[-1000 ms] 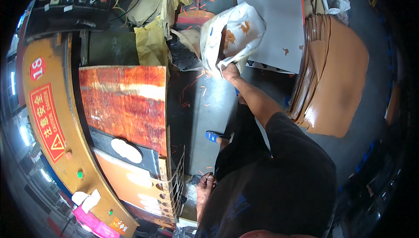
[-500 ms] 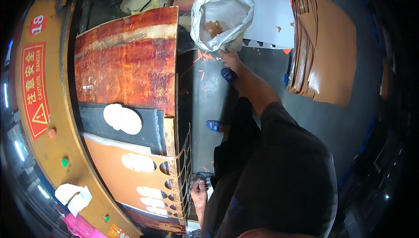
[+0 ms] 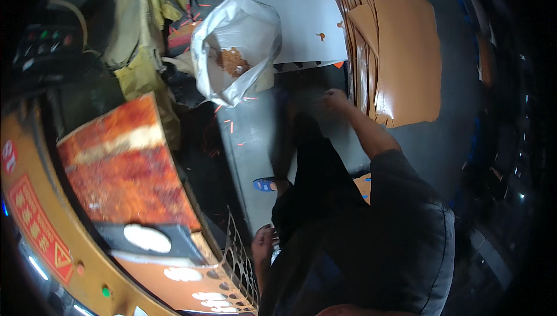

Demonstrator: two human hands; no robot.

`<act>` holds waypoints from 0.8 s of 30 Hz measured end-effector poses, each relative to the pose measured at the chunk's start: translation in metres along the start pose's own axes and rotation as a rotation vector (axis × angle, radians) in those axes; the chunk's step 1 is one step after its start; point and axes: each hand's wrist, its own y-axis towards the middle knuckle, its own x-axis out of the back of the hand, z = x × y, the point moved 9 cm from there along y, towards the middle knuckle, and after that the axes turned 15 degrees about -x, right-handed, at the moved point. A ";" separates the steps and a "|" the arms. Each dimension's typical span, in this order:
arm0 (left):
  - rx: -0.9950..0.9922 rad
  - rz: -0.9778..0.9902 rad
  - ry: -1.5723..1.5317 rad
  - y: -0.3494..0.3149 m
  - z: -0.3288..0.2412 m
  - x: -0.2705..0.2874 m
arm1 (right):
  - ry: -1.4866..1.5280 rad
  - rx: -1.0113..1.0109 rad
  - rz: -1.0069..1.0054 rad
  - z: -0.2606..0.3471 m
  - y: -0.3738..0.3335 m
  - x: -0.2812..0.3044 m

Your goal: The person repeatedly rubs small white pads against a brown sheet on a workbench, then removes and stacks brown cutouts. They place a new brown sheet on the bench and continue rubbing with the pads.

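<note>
My right hand (image 3: 336, 100) hangs to the right of a white plastic bag (image 3: 203, 55), apart from it. Motion smears its fingers, and I see nothing in it. Brown scraps (image 3: 233, 62) lie inside the wide-mouthed bag. Low beside my body, my left hand (image 3: 263, 243) has its fingers curled in; what they hold, if anything, is hidden. Close to that hand is the edge of a brown sheet (image 3: 156, 278) punched with rounded holes, its cut lattice (image 3: 235, 252) hanging over the board's edge.
At left stands a yellow machine beam (image 3: 55, 211) with a red warning sign. A red-brown board (image 3: 125, 171) and a dark slab with a white oval piece (image 3: 148, 238) lie beside it. Stacked brown sheets (image 3: 409, 55) and a pale grey sheet (image 3: 296, 14) are at the far right.
My right hand has left the bag's rim and moved right. The view has turned and shifted, so the bag appears further left and the machine lower. My feet have moved in a step.
</note>
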 end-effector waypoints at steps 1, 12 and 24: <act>0.050 -0.054 -0.022 0.009 0.003 0.004 | 0.015 -0.038 -0.074 0.002 0.026 0.034; 0.693 -0.193 0.477 -0.014 -0.020 -0.081 | -0.429 0.126 -0.343 0.129 0.397 0.129; 0.882 -0.267 0.484 0.003 -0.103 -0.128 | -0.025 0.077 -0.646 0.137 0.415 0.228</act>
